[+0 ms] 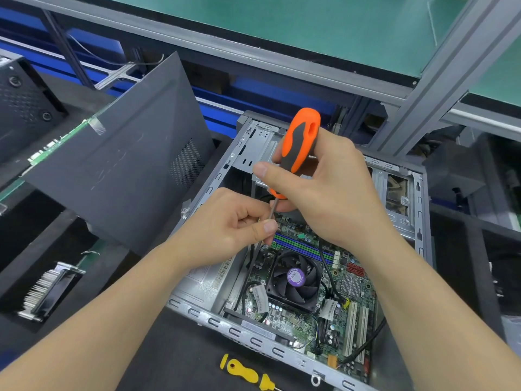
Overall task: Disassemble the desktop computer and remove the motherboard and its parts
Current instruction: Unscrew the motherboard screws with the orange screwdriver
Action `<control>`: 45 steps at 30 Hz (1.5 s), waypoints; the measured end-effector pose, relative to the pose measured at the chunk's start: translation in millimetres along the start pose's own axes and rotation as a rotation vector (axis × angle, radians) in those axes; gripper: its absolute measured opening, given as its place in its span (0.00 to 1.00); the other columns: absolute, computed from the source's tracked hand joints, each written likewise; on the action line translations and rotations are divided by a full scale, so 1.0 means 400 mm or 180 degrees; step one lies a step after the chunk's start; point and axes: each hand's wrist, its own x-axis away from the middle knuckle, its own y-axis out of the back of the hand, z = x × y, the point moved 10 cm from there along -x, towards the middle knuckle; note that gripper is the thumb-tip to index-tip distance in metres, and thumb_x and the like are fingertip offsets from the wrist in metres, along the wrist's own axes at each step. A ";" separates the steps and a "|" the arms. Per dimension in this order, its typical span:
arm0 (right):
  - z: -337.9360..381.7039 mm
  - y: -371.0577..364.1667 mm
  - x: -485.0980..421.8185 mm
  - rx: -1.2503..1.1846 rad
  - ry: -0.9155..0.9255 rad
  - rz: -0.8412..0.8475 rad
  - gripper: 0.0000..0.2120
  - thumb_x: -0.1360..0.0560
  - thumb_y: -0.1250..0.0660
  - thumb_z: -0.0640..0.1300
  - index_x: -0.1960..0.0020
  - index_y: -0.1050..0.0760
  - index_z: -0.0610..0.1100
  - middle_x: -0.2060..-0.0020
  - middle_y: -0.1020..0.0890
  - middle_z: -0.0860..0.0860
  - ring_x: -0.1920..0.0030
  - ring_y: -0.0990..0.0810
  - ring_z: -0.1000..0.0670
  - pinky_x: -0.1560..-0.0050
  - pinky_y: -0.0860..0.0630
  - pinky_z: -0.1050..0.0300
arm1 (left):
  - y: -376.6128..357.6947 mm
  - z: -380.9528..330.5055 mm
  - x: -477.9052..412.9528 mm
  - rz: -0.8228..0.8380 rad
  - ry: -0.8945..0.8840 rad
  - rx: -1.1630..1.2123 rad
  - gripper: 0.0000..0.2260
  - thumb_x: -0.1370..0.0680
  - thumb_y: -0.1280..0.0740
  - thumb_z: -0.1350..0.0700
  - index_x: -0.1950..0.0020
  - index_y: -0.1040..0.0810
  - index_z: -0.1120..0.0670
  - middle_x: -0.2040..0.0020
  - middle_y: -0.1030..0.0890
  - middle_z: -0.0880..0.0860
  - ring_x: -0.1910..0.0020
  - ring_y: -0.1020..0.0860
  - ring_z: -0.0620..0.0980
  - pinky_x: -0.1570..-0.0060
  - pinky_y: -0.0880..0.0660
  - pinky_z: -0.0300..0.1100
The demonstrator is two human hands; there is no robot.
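**Screwdriver lined up over the motherboard's far edge**

The step in hand looks like undoing a mounting screw. The desktop case (245,338) lies open on its side towards the right of the dark worktop (174,348), running from the near edge to the back. The motherboard (352,289) is still seated inside it, with the cooler fan (294,277) and cables in place.

The right hand (332,190) hovers above the case's far half, its grip wrapped round the handle of the orange screwdriver (301,142), thumb laid across the front. The left hand (225,221) sits just below and to the left, its fingers curled and its grip pinching the shaft between thumb and forefinger to steady it. Both forearms reach in from the near edge.

The tip is hidden behind the left hand, so I cannot tell whether it sits in a screw. The next move probably calls for seating the tip squarely, then turning with downward pressure.

A yellow screwdriver (242,372) lies at the near edge, and the side panel (135,165) leans to the left.
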 end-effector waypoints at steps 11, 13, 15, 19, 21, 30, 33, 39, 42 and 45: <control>0.013 -0.013 0.008 0.0042 0.0129 0.0325 0.10 0.28 0.21 0.49 0.56 0.22 0.49 0.63 0.17 0.53 0.60 0.15 0.46 0.58 0.17 0.40 | 0.004 -0.028 0.000 0.0036 -0.0235 0.0260 0.14 0.20 0.31 0.50 0.64 0.20 0.36 0.74 0.45 0.52 0.74 0.43 0.52 0.67 0.25 0.43; 0.020 -0.029 0.012 -0.0087 0.0136 0.0607 0.10 0.28 0.20 0.47 0.55 0.21 0.49 0.62 0.16 0.53 0.59 0.15 0.47 0.56 0.17 0.40 | 0.004 -0.037 0.003 0.0073 -0.0305 0.0382 0.14 0.21 0.31 0.53 0.63 0.19 0.37 0.74 0.46 0.53 0.73 0.43 0.48 0.67 0.33 0.32; 0.035 -0.040 0.015 -0.0119 0.0161 0.0891 0.09 0.29 0.20 0.44 0.53 0.19 0.48 0.62 0.15 0.52 0.58 0.14 0.47 0.53 0.17 0.41 | -0.001 -0.030 0.006 0.0177 -0.0211 0.0742 0.18 0.20 0.30 0.53 0.70 0.24 0.50 0.74 0.46 0.52 0.74 0.42 0.48 0.59 0.26 0.30; 0.076 -0.037 0.029 -0.0094 0.0220 0.1300 0.18 0.30 0.19 0.38 0.46 0.23 0.45 0.58 0.15 0.47 0.57 0.14 0.50 0.49 0.17 0.44 | -0.006 0.001 0.018 0.0491 0.0137 0.0354 0.20 0.24 0.26 0.39 0.72 0.24 0.45 0.74 0.42 0.49 0.72 0.26 0.65 0.55 0.19 0.62; 0.102 -0.030 0.040 0.0240 0.0336 0.1397 0.21 0.30 0.19 0.40 0.45 0.27 0.46 0.59 0.15 0.49 0.58 0.15 0.51 0.52 0.19 0.48 | 0.004 0.013 0.029 0.0430 0.0289 0.0162 0.20 0.27 0.25 0.34 0.71 0.21 0.47 0.74 0.39 0.50 0.67 0.21 0.69 0.62 0.21 0.57; 0.279 -0.004 0.043 0.2810 0.0682 0.0450 0.28 0.22 0.41 0.70 0.65 0.28 0.48 0.69 0.25 0.51 0.63 0.26 0.43 0.67 0.33 0.53 | 0.002 -0.033 0.082 0.0350 0.0351 0.0121 0.17 0.27 0.25 0.36 0.57 0.12 0.49 0.76 0.32 0.47 0.74 0.39 0.43 0.70 0.41 0.34; 0.293 -0.023 0.052 0.3106 0.0700 0.0583 0.27 0.18 0.40 0.60 0.70 0.40 0.47 0.73 0.35 0.50 0.72 0.38 0.48 0.70 0.43 0.53 | 0.001 -0.029 0.084 0.0381 0.0484 0.0176 0.15 0.27 0.25 0.35 0.57 0.12 0.45 0.75 0.35 0.48 0.73 0.40 0.46 0.69 0.42 0.39; 0.280 -0.043 0.054 0.3246 0.0958 0.1219 0.20 0.16 0.42 0.55 0.64 0.34 0.48 0.67 0.28 0.51 0.63 0.28 0.42 0.67 0.32 0.50 | 0.000 -0.042 0.066 0.0478 0.0579 0.0131 0.12 0.27 0.24 0.38 0.57 0.12 0.46 0.73 0.38 0.59 0.70 0.42 0.55 0.65 0.43 0.44; 0.280 -0.061 0.070 0.3060 0.1020 0.1775 0.11 0.16 0.41 0.56 0.51 0.26 0.51 0.54 0.26 0.54 0.53 0.24 0.47 0.51 0.25 0.46 | 0.008 -0.055 0.064 0.0527 0.0532 0.0394 0.10 0.26 0.24 0.40 0.50 0.12 0.44 0.74 0.42 0.49 0.71 0.43 0.49 0.64 0.43 0.43; 0.291 -0.074 0.086 0.2670 0.1075 0.2037 0.04 0.17 0.36 0.53 0.45 0.25 0.54 0.51 0.31 0.56 0.52 0.24 0.51 0.51 0.27 0.50 | 0.019 -0.089 0.061 0.0601 0.0272 0.0805 0.04 0.23 0.24 0.47 0.51 0.12 0.44 0.70 0.38 0.55 0.64 0.31 0.50 0.56 0.30 0.35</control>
